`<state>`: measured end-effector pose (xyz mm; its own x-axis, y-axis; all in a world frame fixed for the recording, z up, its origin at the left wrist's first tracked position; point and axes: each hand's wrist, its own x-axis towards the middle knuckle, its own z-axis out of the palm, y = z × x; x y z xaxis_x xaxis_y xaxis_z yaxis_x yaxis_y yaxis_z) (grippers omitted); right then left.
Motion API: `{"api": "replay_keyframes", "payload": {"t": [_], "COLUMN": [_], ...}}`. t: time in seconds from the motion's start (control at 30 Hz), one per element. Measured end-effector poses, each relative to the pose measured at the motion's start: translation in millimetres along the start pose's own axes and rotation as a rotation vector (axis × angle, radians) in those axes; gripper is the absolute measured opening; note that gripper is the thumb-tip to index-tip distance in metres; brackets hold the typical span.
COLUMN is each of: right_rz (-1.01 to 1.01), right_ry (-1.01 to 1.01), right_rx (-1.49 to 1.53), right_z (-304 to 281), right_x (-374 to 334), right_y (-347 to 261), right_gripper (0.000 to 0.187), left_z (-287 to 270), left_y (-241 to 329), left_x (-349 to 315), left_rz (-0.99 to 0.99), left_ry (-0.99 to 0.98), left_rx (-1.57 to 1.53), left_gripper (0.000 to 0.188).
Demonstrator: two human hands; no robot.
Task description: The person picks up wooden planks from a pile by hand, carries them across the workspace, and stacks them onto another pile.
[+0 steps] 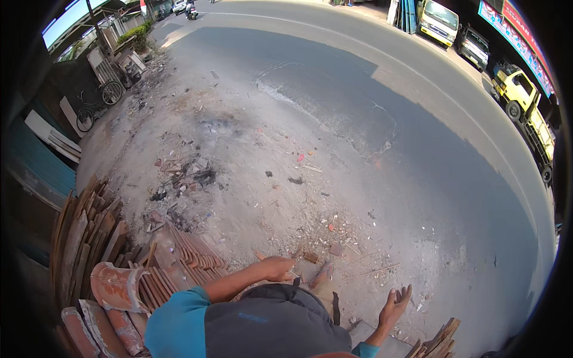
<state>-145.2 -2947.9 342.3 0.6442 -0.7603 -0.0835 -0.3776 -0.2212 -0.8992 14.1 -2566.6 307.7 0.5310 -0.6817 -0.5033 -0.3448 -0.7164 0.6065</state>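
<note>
My left hand [279,268] is in front of my body, over the dusty ground, its back toward the view. Its fingers bend downward and are mostly hidden, so I cannot tell whether they are closed. Nothing shows sticking out of it. Lower right, my right hand [395,305] is held out open and empty, fingers apart and pointing up. Nearest my left arm is a row of stacked clay roof tiles [190,253]. A curved, worn ridge tile [118,287] lies beside them, with several more curved tiles [95,325] below it.
Weathered wooden planks [89,232] stand at the left; more wood pieces [439,343] lie lower right. Rubble [185,179] and a brick fragment [336,249] litter the ground. A bicycle [86,116] leans by the left wall. The road [430,119] curves past parked trucks [439,24].
</note>
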Motion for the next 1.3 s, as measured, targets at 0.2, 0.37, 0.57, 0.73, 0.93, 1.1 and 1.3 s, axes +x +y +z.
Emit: {"api": "replay_keyframes", "payload": {"t": [0.2,0.37,0.57,0.73,0.93,1.1,1.3], "right_rz": [-0.217,-0.632,-0.458,-0.62,-0.431,-0.519,-0.313], "right_ry": [-0.125,-0.188,-0.542,-0.549,-0.95,-1.229,-1.82], "right_rx": [0.109,0.019,-0.01,0.112,-0.43,-0.169,0.333], "right_z": [57,170,288,438,582,697,839], "right_x": [157,239,276,265,263,223,223], "right_y": [-98,-191,-232,-296,-350,-453,-516], "right_gripper": [0.069,0.068,0.07,0.069,0.074,0.078,0.098], "left_z": [59,146,128,96,-36,-162,-269], "left_y": [-118,-152,-122,-158,-311,-455,-538], "left_x": [15,-3,-1,9,17,5,-38], "left_rz": [-0.543,-0.826,-0.719,-0.801,-0.934,-0.902,-0.902], "left_ry": [0.395,0.117,0.49,0.462,0.692,1.357,1.584], "left_rx": [-0.487,-0.446,-0.689,-0.909,-1.068,-1.19,-1.318], "left_gripper": [0.061,0.064,0.05,0.042,0.032,0.045,0.045]}}
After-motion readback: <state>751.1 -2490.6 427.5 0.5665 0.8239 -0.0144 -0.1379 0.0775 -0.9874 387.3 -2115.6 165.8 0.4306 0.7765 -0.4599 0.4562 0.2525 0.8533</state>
